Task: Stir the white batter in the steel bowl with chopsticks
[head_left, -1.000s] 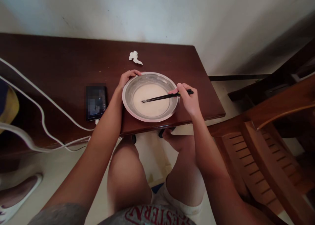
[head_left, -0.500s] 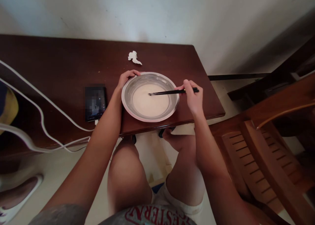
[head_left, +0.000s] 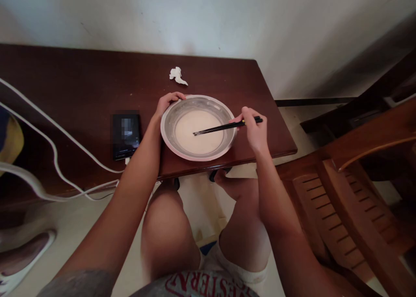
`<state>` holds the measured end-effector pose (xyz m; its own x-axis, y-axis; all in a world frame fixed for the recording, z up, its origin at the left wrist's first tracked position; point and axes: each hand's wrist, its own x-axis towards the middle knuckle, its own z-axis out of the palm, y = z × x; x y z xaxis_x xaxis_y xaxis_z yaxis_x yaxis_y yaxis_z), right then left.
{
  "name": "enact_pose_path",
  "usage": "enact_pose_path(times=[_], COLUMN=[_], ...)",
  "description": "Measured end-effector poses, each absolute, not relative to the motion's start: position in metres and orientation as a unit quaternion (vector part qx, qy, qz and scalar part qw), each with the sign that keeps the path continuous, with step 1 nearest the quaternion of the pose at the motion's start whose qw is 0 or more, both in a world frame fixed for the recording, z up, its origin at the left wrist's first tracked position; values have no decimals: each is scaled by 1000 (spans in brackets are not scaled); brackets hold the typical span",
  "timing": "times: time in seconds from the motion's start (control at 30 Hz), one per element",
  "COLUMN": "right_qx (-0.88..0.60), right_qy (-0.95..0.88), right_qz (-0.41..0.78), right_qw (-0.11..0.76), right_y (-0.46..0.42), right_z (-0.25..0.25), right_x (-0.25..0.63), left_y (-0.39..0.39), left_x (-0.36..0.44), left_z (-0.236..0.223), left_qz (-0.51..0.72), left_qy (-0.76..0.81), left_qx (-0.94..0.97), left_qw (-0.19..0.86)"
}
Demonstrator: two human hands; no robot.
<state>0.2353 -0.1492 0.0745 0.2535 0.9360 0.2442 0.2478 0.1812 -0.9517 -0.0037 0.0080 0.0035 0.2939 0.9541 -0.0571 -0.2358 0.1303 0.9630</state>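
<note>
A wide metal bowl (head_left: pixel 167 137) stands on the dark wooden table near its front edge. Pale, creamy liquid (head_left: pixel 191 143) covers its bottom. My left hand (head_left: pixel 169 102) is closed on the bowl's far left rim, with the fingertips over the edge. In my right hand (head_left: pixel 255 126), at the bowl's right side, is a pair of black chopsticks (head_left: pixel 221 127), gripped near the thick ends. Their tips point left and dip into the liquid just left of its middle.
Crumpled white tissue (head_left: pixel 178 76) lies behind the bowl. Left of my forearm is a phone (head_left: pixel 126 137) with a plugged-in cable, and white cords (head_left: pixel 58 158) run across the table's left side. A slatted wooden chair (head_left: pixel 328 201) stands at the right, and a wall rises behind the table.
The chopstick tips have swung slightly toward me and to the left in the liquid. My left hand and the bowl stay in place.
</note>
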Motion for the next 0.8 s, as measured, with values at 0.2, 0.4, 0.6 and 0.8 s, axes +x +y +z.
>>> enact_pose_path(times=[0.2,0.4,0.6,0.8], right_qx=[-569,-542,-563,-543], right_qy=[-519,-553,-492,-561], right_qz=[284,330,304,325], right_qw=[571,540,590,533], right_y=[-149,-150,-149,-150], right_z=[75,75,74,74], right_x=[235,233,236,233], left_y=[11,9,9,8], left_x=[-4,-3,-4,-3], left_z=[1,4,5,6], left_qz=[456,448,449,454], left_qy=[376,379,379,377], left_qx=[476,470,459,467], left_qw=[651,659,666,658])
